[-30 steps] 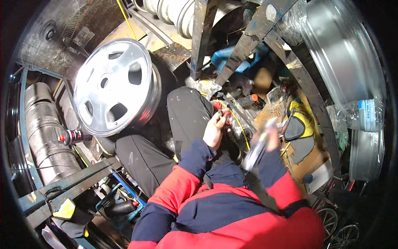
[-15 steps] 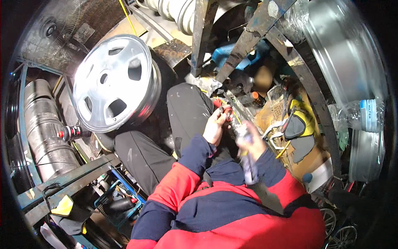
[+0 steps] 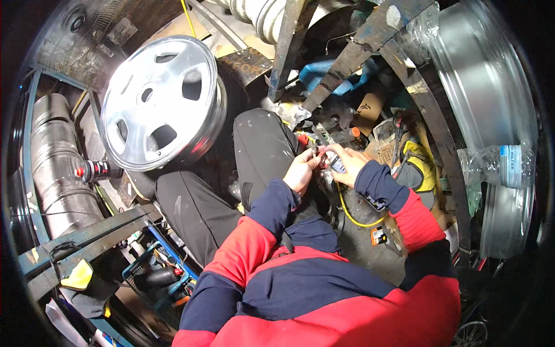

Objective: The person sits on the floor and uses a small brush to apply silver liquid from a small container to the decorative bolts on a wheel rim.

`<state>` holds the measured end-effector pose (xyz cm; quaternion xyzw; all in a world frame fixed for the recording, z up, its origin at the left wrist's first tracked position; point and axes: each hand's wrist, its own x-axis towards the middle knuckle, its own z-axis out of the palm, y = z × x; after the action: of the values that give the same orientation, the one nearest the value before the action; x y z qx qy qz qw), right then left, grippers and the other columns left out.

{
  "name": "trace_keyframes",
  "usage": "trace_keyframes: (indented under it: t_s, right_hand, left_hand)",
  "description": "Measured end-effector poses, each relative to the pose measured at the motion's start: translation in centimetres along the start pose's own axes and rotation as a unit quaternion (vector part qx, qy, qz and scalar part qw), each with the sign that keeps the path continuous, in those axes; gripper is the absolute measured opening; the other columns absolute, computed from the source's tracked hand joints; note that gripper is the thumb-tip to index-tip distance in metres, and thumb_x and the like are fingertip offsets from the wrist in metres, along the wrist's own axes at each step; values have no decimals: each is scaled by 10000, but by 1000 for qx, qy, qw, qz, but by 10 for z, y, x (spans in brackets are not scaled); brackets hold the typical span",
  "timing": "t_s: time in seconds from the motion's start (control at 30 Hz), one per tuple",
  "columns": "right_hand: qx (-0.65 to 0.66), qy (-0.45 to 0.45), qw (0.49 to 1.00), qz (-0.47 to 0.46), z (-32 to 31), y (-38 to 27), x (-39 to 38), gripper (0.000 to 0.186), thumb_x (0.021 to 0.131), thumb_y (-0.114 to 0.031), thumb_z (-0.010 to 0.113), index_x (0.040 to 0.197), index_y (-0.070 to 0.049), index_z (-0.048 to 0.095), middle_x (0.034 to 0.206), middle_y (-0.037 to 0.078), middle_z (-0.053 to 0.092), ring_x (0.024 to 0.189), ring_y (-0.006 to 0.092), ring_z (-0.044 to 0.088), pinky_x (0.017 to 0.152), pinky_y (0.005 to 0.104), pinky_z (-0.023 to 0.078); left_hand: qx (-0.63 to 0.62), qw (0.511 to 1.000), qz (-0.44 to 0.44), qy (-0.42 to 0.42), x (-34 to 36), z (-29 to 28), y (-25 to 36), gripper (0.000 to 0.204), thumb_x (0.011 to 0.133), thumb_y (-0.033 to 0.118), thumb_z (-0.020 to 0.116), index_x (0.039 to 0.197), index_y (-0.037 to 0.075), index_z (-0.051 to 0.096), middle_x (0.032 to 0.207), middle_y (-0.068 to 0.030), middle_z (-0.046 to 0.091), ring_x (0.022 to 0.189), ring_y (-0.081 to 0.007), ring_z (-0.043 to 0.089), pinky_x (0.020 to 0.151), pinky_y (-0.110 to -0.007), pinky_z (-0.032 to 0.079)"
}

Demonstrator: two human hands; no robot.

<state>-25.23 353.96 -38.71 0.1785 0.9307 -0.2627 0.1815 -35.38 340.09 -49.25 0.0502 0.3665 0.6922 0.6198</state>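
Up close, the person's red-and-navy sleeves (image 3: 240, 254) reach forward past two bent knees in dark trousers (image 3: 263, 150). Just beyond the right knee, the left hand (image 3: 302, 172) pinches a small red-and-dark piece (image 3: 319, 155) in its fingertips, and right beside it the right hand (image 3: 354, 166) grips a small bottle (image 3: 336, 162) with a dark-and-white label — whether bottle and piece touch, I can't tell. Below them a yellow cable (image 3: 346, 211) loops over the floor toward an orange-and-black packet (image 3: 378, 236). Farther out, left of the knees, a shiny silver wheel (image 3: 151, 115) leans tilted — and beyond it, a fan (image 3: 76, 22).
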Motion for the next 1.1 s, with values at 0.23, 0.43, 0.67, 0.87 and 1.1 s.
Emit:
trace_keyframes:
  t_s: [0.23,0.43,0.67,0.87,1.1]
  right_hand:
    - [-37,0,999,10,5,1,-3,625,774,-306,655,1323,-218,370,1076,275,591,982,457,592,849,498,489]
    - [-40,-6,999,20,4,-2,-4,623,785,-314,651,1332,-239,363,1081,285,586,982,469,589,855,516,483]
    - [-66,-18,997,34,3,-3,-5,629,796,-308,645,1343,-230,344,1087,293,581,965,476,594,839,533,487]
    - [-64,-3,998,22,9,2,-7,630,781,-312,658,1321,-215,349,1079,287,583,952,475,599,821,528,499]
    - [-69,3,997,39,6,-7,-9,599,776,-279,648,1299,-193,368,1094,256,592,952,456,607,809,498,511]
  left_hand:
    - [-18,1000,-3,-9,-2,4,1,288,988,102,445,1255,73,549,1001,0,617,857,-105,566,712,-270,468]
    - [-16,1000,1,-8,-2,5,1,283,987,100,444,1247,65,550,990,-3,614,835,-105,559,705,-268,464]
    - [-14,1000,-9,-8,-2,5,1,287,989,104,445,1252,63,549,992,-2,615,843,-102,559,710,-261,458]
    - [-14,1000,-9,-6,-4,6,2,304,990,99,440,1275,59,541,1017,-1,620,855,-104,561,711,-260,459]
    - [-18,1000,-12,-9,-1,2,-2,308,990,99,444,1280,60,537,1044,-1,620,872,-103,565,709,-257,465]
